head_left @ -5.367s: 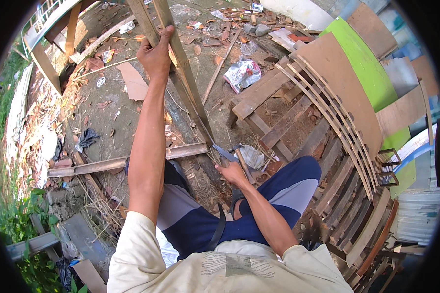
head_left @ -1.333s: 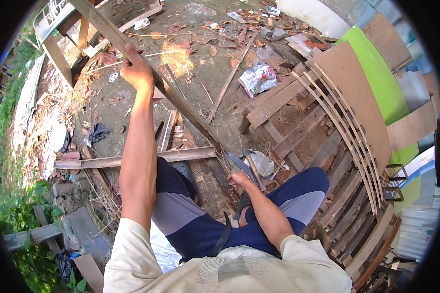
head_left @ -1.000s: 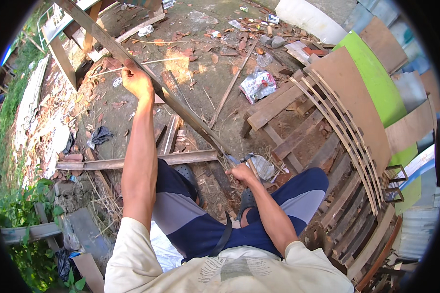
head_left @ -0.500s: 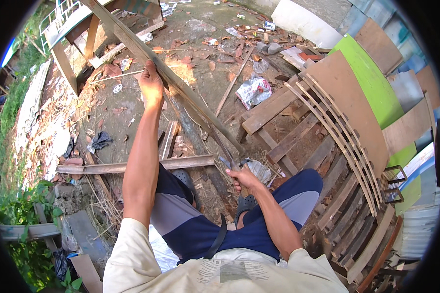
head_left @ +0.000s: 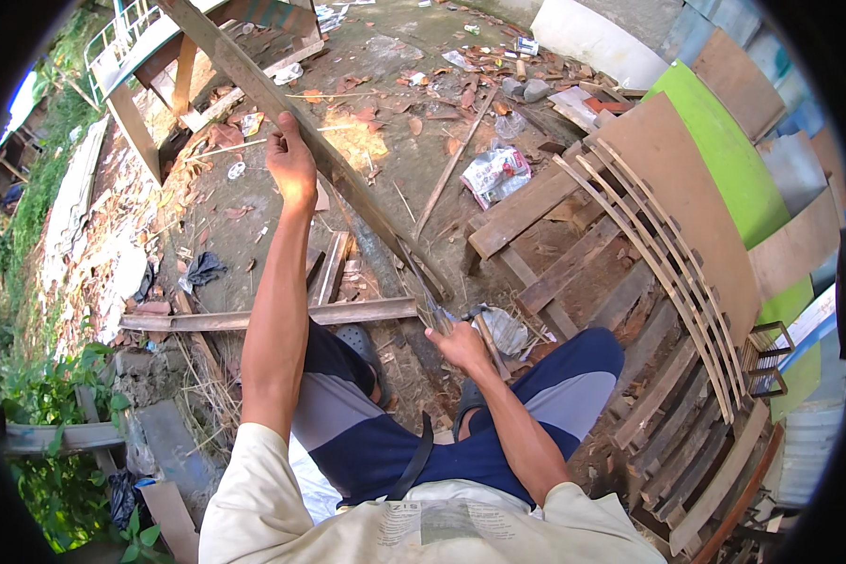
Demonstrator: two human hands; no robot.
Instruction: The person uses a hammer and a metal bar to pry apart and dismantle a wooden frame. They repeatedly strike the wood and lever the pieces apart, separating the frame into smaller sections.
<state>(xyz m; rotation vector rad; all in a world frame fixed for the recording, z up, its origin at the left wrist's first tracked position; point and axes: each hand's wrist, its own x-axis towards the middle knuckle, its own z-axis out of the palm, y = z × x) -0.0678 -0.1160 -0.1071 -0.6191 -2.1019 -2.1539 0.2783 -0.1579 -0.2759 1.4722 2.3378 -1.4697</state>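
Observation:
My left hand (head_left: 291, 164) is closed around the edge of a long wooden plank (head_left: 334, 164), which slants from the upper left down toward my feet. Near the lower end of the plank, my right hand (head_left: 459, 346) is closed on the handle of a long, narrow-bladed tool that looks like a machete (head_left: 430, 299). Its blade points up and left, close against the plank's lower part. Whether the edge touches the wood, I cannot tell. Beneath the plank runs a grey, weathered log (head_left: 371, 246).
A wooden beam (head_left: 273, 317) lies crosswise left of my knees. Stacked boards (head_left: 569, 268) and thin slats (head_left: 650, 263) fill the right side. A wooden table-like frame (head_left: 183, 75) stands at the far left. A printed plastic bag (head_left: 495, 176) and litter lie on the ground.
My right hand has shifted slightly left with the tool, whose blade now sits nearer the plank's lower end. That end has moved a little left. My left hand keeps its hold.

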